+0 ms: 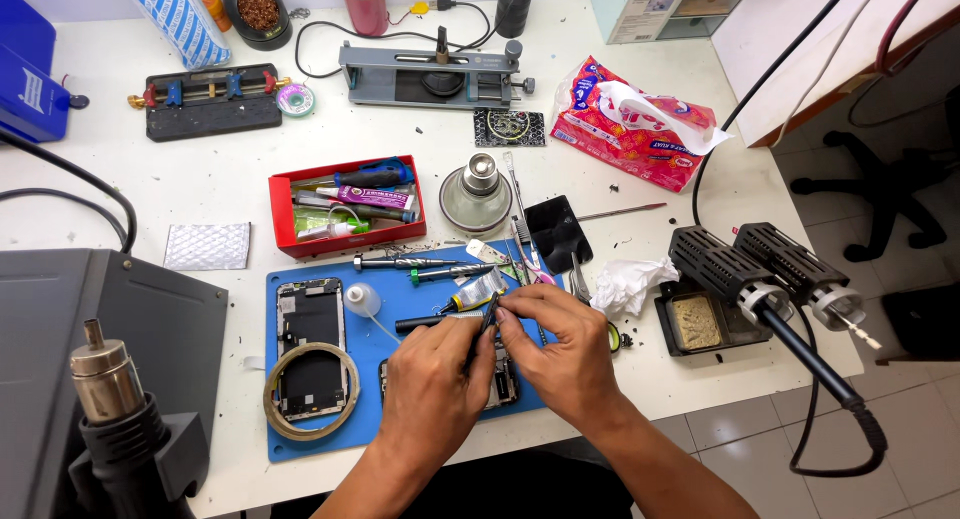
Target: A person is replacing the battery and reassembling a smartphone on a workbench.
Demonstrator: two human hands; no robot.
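Both hands meet at lower centre of the frame over the blue mat [300, 434] on the desk [180, 189]. Left hand [432, 377] and right hand [560, 349] pinch dark tweezers [485, 327], long axis running lower left to upper right, above a partly hidden opened phone [500, 384].

My bench, mat in front of me

On the mat [300, 429] a phone [310, 344] lies left with a tape ring [310, 391] over its near end; my left hand [432, 379] and right hand [565, 349] meet right of it, over a second phone [500, 384]. A tray [345, 211] sits behind the mat, soldering stands [760, 269] to the right
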